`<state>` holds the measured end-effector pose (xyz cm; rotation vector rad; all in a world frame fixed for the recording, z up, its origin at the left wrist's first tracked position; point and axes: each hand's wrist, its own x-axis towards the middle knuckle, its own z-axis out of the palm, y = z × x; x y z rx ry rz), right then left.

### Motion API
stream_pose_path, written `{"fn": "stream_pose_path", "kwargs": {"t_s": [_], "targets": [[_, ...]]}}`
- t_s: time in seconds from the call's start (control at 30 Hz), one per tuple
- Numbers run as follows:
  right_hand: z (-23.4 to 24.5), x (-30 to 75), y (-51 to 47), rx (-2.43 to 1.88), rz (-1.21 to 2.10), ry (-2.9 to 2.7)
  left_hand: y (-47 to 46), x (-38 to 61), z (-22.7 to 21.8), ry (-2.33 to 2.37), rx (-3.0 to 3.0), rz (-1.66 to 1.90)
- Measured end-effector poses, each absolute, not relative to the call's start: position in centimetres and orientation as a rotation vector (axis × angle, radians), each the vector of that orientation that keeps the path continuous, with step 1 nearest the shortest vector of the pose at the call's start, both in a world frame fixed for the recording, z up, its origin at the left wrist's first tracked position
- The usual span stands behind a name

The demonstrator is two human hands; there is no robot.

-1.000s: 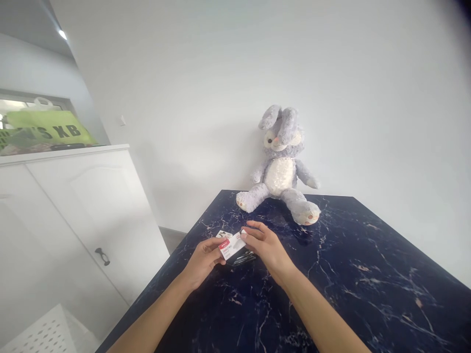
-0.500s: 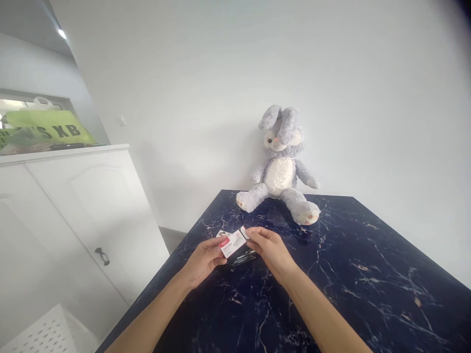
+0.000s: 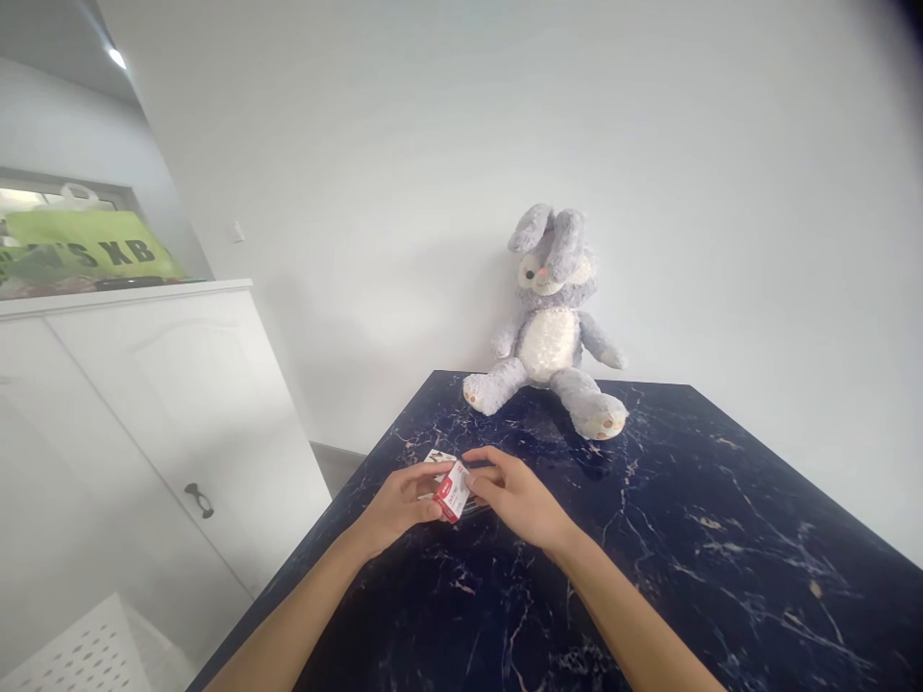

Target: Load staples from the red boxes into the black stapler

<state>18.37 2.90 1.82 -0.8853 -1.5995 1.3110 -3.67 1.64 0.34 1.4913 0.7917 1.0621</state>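
A small white-and-red box of staples (image 3: 454,491) is held over the table, tilted, one red end toward me. My left hand (image 3: 399,502) grips its left side, with fingers on top and the thumb below. The fingers of my right hand (image 3: 513,495) are closed on the box's right side. Behind and under the box lies a white card with dark print (image 3: 437,457). A dark item with shiny edges beside it is mostly covered by my hands, so I cannot tell its kind.
A grey plush rabbit (image 3: 549,346) sits against the wall at the far end of the dark blue marbled table (image 3: 692,538). To the left stands a white cabinet (image 3: 180,384) with a green bag (image 3: 93,245) on top. A white perforated container (image 3: 87,654) is at the lower left.
The staple box has been turned, so its red end now faces me and its long face shows less. My right hand has moved slightly left and closer to my left hand.
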Motion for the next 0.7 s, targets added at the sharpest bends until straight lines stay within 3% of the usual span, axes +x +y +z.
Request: {"fn": "stream_pose_path", "kwargs": {"t_s": [0.2, 0.37, 0.53, 0.7], "targets": [[1.6, 17.9, 3.1, -0.925, 1.245, -1.643, 1.8, -4.2, -0.1, 0.671, 1.343, 1.174], [-2.0, 20.2, 5.1, -1.374, 0.481, -1.543, 2.6, -5.7, -0.2, 0.993, 1.611, 1.376], [-5.3, 22.5, 6.4, -1.614, 0.44, -1.691, 2.5, -5.7, -0.2, 1.393, 2.118, 1.182], [-5.3, 22.0, 6.3, -1.572, 0.307, -1.789, 2.8, -5.3, -0.9, 1.29, 2.101, 0.95]]}}
